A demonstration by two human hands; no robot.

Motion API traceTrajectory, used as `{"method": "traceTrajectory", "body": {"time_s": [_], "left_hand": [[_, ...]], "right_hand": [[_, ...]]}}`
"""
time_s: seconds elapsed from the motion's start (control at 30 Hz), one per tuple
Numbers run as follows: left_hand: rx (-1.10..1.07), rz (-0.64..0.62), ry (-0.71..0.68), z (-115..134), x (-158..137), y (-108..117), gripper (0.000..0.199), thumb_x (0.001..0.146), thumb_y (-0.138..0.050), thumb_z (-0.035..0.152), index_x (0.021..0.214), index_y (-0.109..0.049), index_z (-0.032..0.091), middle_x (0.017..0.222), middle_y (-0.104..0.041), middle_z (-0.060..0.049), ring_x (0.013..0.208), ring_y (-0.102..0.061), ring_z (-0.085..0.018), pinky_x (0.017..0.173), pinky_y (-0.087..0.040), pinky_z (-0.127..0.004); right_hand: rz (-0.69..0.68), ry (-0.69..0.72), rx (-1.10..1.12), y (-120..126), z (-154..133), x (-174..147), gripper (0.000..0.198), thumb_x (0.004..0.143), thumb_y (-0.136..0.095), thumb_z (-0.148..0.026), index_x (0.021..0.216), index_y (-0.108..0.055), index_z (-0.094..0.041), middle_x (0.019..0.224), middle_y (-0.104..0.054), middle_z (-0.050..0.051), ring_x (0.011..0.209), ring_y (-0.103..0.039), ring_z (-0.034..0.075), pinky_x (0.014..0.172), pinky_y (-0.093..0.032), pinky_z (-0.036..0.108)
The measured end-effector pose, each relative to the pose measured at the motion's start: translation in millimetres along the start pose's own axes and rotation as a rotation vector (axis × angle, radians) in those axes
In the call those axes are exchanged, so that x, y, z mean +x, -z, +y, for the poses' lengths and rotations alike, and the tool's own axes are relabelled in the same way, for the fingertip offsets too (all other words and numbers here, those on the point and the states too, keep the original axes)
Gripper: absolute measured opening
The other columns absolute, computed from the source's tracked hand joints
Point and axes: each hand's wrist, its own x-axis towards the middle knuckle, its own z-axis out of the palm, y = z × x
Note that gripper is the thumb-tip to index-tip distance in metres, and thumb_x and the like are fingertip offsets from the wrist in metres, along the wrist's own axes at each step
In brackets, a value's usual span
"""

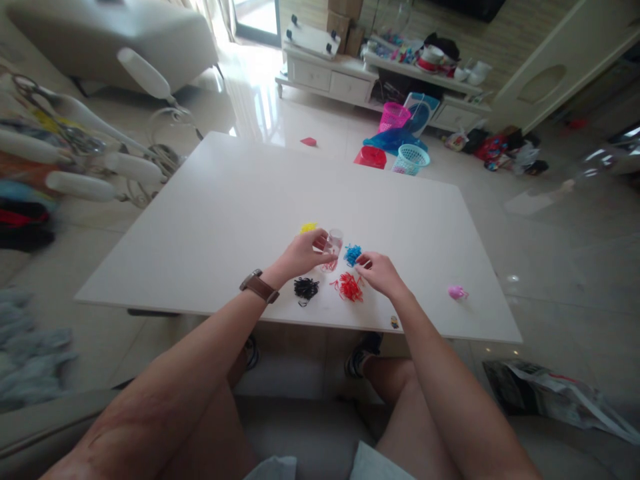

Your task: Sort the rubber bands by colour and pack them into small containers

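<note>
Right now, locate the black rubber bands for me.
In the head view, the black rubber bands lie left of the red rubber bands, toward the near edge of the white table.

Bands (351, 287): one pile was red; the black pile (306, 288), blue pile (353, 254) and yellow pile (309, 227) were equally solid in colour
Cup (336, 236): was clear, with red showing inside
Tabletop (250, 200): was plain white
Watch strap (261, 288): was brown
Trinket (457, 292): was pink
Far basket (395, 115): was bright pink

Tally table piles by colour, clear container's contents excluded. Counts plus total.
Yellow pile: 1
Blue pile: 1
Black pile: 1
Red pile: 1
Total: 4
</note>
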Motion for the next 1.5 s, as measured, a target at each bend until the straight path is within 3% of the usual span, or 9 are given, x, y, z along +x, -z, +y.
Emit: {"method": "traceTrajectory", "body": {"time_s": [0.07,0.27,0.5,0.77,0.9,1.03,1.2,1.33,1.5], "left_hand": [[-0.049,0.044,-0.010,-1,1,2,0.030,0.074,-0.079,0.029,0.096,-0.065,0.016,0.097,-0.073,-0.006,0.092,-0.070,-0.018,0.083,-0.060,-0.033],[0.083,0.049,-0.066,5,-4,4,0.026,0.072,-0.076,0.021,0.096,-0.067,0.017,0.097,-0.073,-0.005,0.093,-0.069,-0.020,0.089,-0.058,-0.036],[0.417,-0.087,-0.236,13,-9,6,0.018,0.080,-0.063,0.013,0.096,-0.067,0.020,0.098,-0.071,-0.006,0.098,-0.066,-0.023,0.090,-0.053,-0.036],[0.594,-0.168,-0.363,14,-12,3,0.031,0.081,-0.055,0.005,0.105,-0.068,0.021,0.132,-0.065,-0.008,0.121,-0.060,-0.026,0.103,-0.049,-0.041],[0.552,-0.133,-0.310,12,-12,3,0.029,0.081,-0.058,0.008,0.105,-0.068,0.021,0.127,-0.066,-0.008,0.117,-0.063,-0.025,0.101,-0.050,-0.038],[0.526,-0.060,-0.177,10,-12,6,0.028,0.080,-0.066,0.016,0.107,-0.069,0.020,0.113,-0.068,-0.008,0.103,-0.067,-0.024,0.089,-0.053,-0.036],[0.524,-0.071,-0.102,8,-11,7,0.027,0.077,-0.070,0.019,0.104,-0.071,0.018,0.106,-0.068,-0.008,0.091,-0.068,-0.024,0.082,-0.054,-0.036],[0.511,-0.104,-0.112,7,-10,3,0.027,0.078,-0.071,0.022,0.105,-0.073,0.018,0.108,-0.068,-0.009,0.091,-0.068,-0.024,0.084,-0.054,-0.037],[0.487,-0.109,-0.106,6,-10,-2,0.029,0.077,-0.072,0.023,0.105,-0.073,0.018,0.107,-0.068,-0.009,0.089,-0.068,-0.023,0.085,-0.055,-0.037]], "right_hand": [[-0.107,0.005,-0.112,-8,5,-1,0.007,0.082,-0.071,-0.018,0.088,-0.074,-0.019,0.094,-0.074,0.006,0.078,-0.065,0.017,0.079,-0.050,0.030],[-0.212,0.006,-0.312,-32,4,-2,0.025,0.085,-0.075,-0.029,0.108,-0.075,-0.020,0.107,-0.067,0.009,0.088,-0.063,0.019,0.080,-0.046,0.029],[-0.230,0.026,-0.374,-48,3,2,0.016,0.085,-0.063,-0.010,0.089,-0.075,-0.019,0.099,-0.070,0.008,0.087,-0.064,0.019,0.075,-0.043,0.027],[-0.219,0.043,-0.345,-47,-2,1,0.016,0.081,-0.061,-0.010,0.079,-0.073,-0.020,0.082,-0.075,0.008,0.074,-0.064,0.020,0.065,-0.039,0.027],[-0.117,0.060,-0.204,-38,-4,3,0.011,0.079,-0.064,-0.013,0.074,-0.070,-0.021,0.076,-0.074,0.004,0.069,-0.063,0.018,0.065,-0.041,0.027],[0.055,-0.003,0.172,-26,-3,10,0.002,0.074,-0.069,-0.019,0.074,-0.069,-0.021,0.068,-0.071,0.000,0.066,-0.064,0.016,0.067,-0.048,0.027],[0.258,-0.005,0.611,-20,-9,14,0.023,0.072,-0.078,-0.039,0.079,-0.067,-0.020,0.075,-0.071,0.002,0.070,-0.066,0.017,0.067,-0.055,0.030],[0.347,0.016,0.682,-23,-18,11,0.024,0.073,-0.079,-0.041,0.079,-0.065,-0.022,0.076,-0.069,0.001,0.072,-0.066,0.017,0.068,-0.056,0.030],[0.334,0.037,0.645,-29,-24,7,0.028,0.078,-0.076,-0.046,0.082,-0.064,-0.022,0.077,-0.068,0.002,0.072,-0.065,0.017,0.070,-0.056,0.031]]}}
